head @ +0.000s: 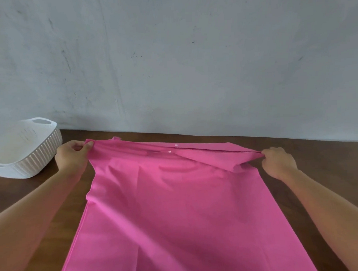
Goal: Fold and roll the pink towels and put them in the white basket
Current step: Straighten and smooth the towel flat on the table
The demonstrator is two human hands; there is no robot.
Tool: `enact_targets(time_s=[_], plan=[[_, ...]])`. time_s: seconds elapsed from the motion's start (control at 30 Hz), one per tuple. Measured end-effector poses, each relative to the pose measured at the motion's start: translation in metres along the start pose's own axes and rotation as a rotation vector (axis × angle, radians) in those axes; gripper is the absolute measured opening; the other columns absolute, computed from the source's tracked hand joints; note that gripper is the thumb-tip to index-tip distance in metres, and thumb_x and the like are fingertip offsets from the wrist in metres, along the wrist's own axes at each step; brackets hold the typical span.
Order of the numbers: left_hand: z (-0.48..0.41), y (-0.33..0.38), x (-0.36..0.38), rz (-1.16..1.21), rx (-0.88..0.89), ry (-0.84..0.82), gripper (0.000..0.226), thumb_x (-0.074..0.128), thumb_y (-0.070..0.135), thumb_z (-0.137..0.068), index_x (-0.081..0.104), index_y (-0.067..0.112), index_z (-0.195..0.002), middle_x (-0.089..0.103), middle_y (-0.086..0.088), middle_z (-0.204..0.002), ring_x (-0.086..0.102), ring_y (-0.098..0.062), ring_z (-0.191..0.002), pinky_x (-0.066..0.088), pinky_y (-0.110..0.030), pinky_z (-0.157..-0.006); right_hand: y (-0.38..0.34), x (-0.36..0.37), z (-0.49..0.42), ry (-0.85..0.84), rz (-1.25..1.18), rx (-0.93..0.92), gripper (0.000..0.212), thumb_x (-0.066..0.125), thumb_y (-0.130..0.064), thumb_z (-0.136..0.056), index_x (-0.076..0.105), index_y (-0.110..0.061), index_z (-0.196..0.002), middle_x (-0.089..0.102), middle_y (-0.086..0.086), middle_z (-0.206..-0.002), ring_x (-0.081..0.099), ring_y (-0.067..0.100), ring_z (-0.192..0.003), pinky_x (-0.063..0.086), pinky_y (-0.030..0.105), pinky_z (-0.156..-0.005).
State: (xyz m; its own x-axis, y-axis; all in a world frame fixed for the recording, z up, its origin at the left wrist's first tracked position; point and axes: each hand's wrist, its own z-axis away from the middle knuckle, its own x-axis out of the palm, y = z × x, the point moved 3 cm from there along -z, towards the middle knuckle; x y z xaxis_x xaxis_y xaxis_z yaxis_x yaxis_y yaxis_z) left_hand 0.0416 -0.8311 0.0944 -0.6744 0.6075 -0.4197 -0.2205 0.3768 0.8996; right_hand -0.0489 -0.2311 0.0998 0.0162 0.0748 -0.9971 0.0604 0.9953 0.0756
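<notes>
Two far corners of pink towel point(177, 208), one pinched in left hand point(72, 156), one in right hand point(278, 161).

The white basket point(42, 156) blocks the left of the frame; the table point(332, 158) at the right lies free.

1. One pink towel point(177, 208).
2. One white basket point(40, 157).
3. Two hands: one left hand point(71, 157), one right hand point(279, 161).
4. Two small white dots point(176, 145) on the towel.
5. One wooden table point(330, 152).
6. One grey wall point(190, 52).

Bare left hand point(71, 156) and right hand point(278, 161) on bare forearms point(33, 215)
</notes>
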Motion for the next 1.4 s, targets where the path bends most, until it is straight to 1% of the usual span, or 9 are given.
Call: enact_targets(time_s=[0.2,0.37,0.5,0.7,0.83,1.0,1.17,1.3,1.4], plan=[[0.007,-0.014,-0.008,-0.022,-0.045,0.016,0.022,0.076,0.032,-0.091,0.074,0.010,-0.094,0.071,-0.008,-0.096,0.064,-0.025,-0.089,0.051,-0.040,-0.084,-0.016,0.017,-0.004,0.012,-0.334,0.111,0.017,0.051,-0.006,-0.087,0.063,-0.016,-0.080,0.066,0.007,-0.086,0.058,0.029,-0.076,0.043,0.032,-0.062],[0.010,-0.016,-0.012,-0.019,-0.050,0.013,0.019,0.075,0.030,-0.091,0.073,0.012,-0.092,0.070,-0.006,-0.092,0.063,-0.024,-0.086,0.048,-0.037,-0.079,-0.011,0.016,-0.001,0.087,-0.308,0.187,0.013,0.054,-0.016,-0.098,0.065,-0.016,-0.092,0.063,0.007,-0.085,0.054,0.029,-0.076,0.042,0.032,-0.065],[0.007,-0.014,-0.015,0.014,-0.055,-0.010,0.016,0.077,0.030,-0.089,0.074,0.014,-0.090,0.072,-0.007,-0.095,0.065,-0.024,-0.088,0.053,-0.042,-0.087,-0.010,0.009,0.006,0.092,-0.324,0.253,0.015,0.051,-0.018,-0.097,0.063,-0.013,-0.090,0.058,0.007,-0.077,0.054,0.029,-0.071,0.040,0.031,-0.063],[0.007,-0.012,-0.024,0.042,-0.060,-0.037,0.015,0.079,0.032,-0.088,0.072,0.019,-0.083,0.072,-0.007,-0.093,0.068,-0.028,-0.090,0.056,-0.047,-0.090,-0.006,-0.001,0.025,0.182,-0.498,0.328,0.039,0.051,-0.035,-0.100,0.070,-0.007,-0.079,0.065,0.013,-0.075,0.055,0.029,-0.068,0.043,0.034,-0.065],[0.008,-0.012,-0.040,0.054,-0.038,-0.059,0.017,0.078,0.032,-0.088,0.073,0.016,-0.086,0.073,-0.008,-0.092,0.066,-0.027,-0.087,0.054,-0.043,-0.087,-0.006,-0.009,0.043,0.237,-0.602,0.373,0.021,0.066,-0.026,-0.095,0.077,-0.009,-0.089,0.071,0.013,-0.082,0.062,0.030,-0.075,0.048,0.031,-0.071],[0.005,-0.017,-0.070,0.075,-0.040,-0.064,0.019,0.080,0.034,-0.086,0.072,0.017,-0.082,0.074,-0.010,-0.090,0.069,-0.030,-0.085,0.056,-0.047,-0.089,-0.020,-0.021,0.078,0.269,-0.707,0.315,0.009,0.070,-0.011,-0.089,0.079,-0.013,-0.087,0.076,0.006,-0.080,0.072,0.025,-0.083,0.058,0.036,-0.085],[0.010,-0.024,-0.107,0.071,-0.047,-0.056,0.019,0.080,0.035,-0.086,0.071,0.019,-0.080,0.075,-0.010,-0.090,0.071,-0.034,-0.090,0.056,-0.049,-0.092,-0.027,-0.032,0.121,0.362,-0.717,0.248,0.021,0.061,0.002,-0.090,0.071,-0.016,-0.089,0.071,0.005,-0.083,0.071,0.024,-0.076,0.060,0.041,-0.077],[0.019,-0.036,-0.138,0.081,-0.070,-0.053,0.018,0.080,0.035,-0.085,0.070,0.021,-0.082,0.074,-0.009,-0.093,0.070,-0.034,-0.094,0.054,-0.048,-0.095,-0.034,-0.044,0.167,0.390,-0.536,0.080,0.030,0.055,0.011,-0.090,0.070,-0.015,-0.083,0.070,0.006,-0.088,0.065,0.026,-0.078,0.055,0.038,-0.072],[0.028,-0.046,-0.162,0.076,-0.076,-0.073,0.019,0.080,0.036,-0.086,0.071,0.019,-0.084,0.074,-0.008,-0.095,0.070,-0.034,-0.094,0.055,-0.048,-0.096,-0.039,-0.046,0.197,0.379,-0.396,0.032,0.026,0.054,0.008,-0.093,0.076,-0.005,-0.102,0.071,0.014,-0.102,0.067,0.033,-0.091,0.053,0.038,-0.084]])
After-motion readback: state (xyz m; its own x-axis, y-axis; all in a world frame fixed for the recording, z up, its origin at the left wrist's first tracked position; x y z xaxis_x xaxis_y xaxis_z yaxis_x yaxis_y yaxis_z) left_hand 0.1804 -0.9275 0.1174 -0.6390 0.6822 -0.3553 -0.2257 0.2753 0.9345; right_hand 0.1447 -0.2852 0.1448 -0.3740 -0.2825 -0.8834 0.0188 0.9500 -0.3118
